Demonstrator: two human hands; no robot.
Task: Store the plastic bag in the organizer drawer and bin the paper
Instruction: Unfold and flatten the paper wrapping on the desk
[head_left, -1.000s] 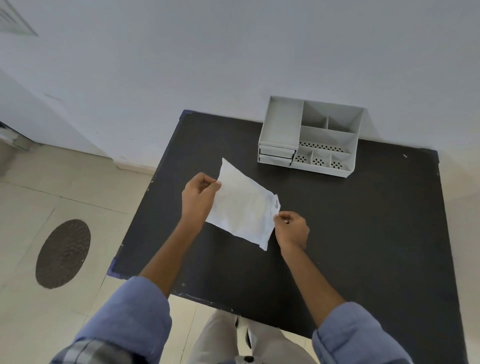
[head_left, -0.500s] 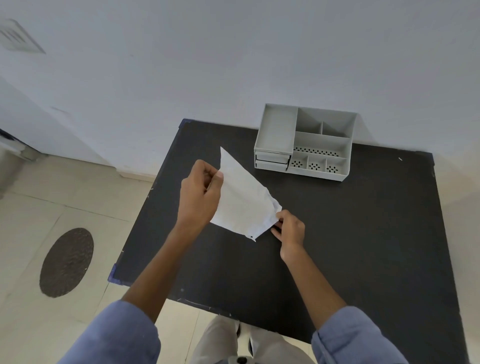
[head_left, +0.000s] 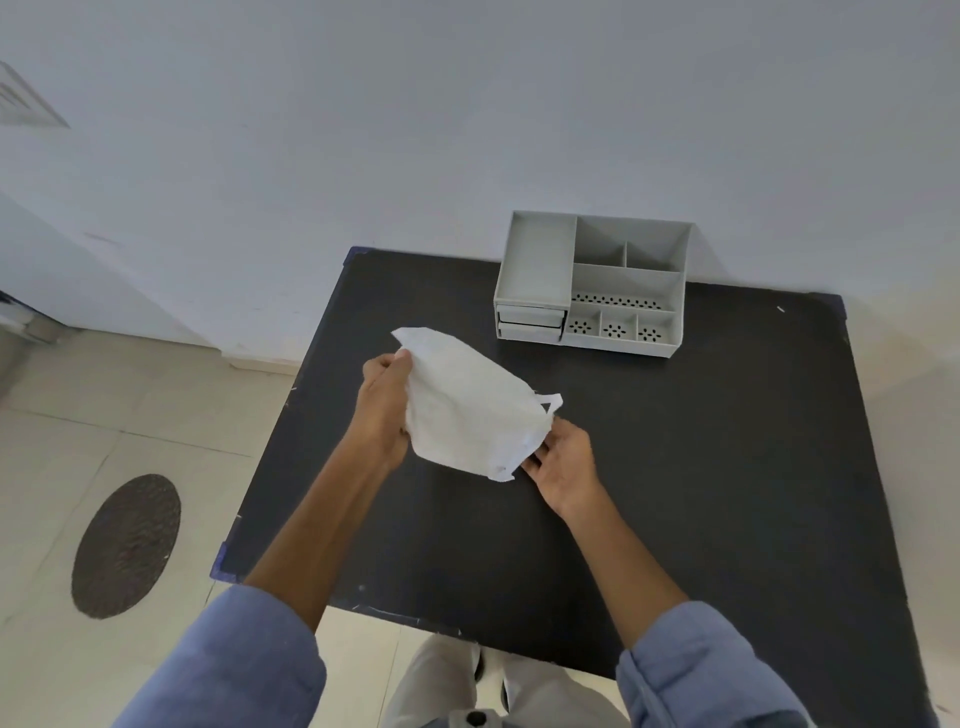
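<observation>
Two bare hands hold one white bag above the black worktop, a little left of the middle of the frame. The left hand has its grip closed on the bag's left edge, thumb on top near the upper corner and fingers wrapped behind the material. The right hand is at the bag's lower right end, fingers curled under and against the bunched corner; its grip is on the bag there, though how tightly the fingers close is hidden by the material. A small loop of the bag sticks out at its right end, just above the right hand. The bag looks crumpled and slightly puffed, raised off the worktop and tilted down toward the right.

A grey organizer stands at the far edge of the worktop, upper right of centre, against the pale wall. It has a long tray on its left side over two shut drawers, open compartments behind, and a front row of small cells with perforated bottoms. The bag is well apart from the organizer, nearer the viewer and to its left.

Both forearms come out of blue sleeves at the bottom of the frame. A dark round cover sits in the tiled floor at lower left.
</observation>
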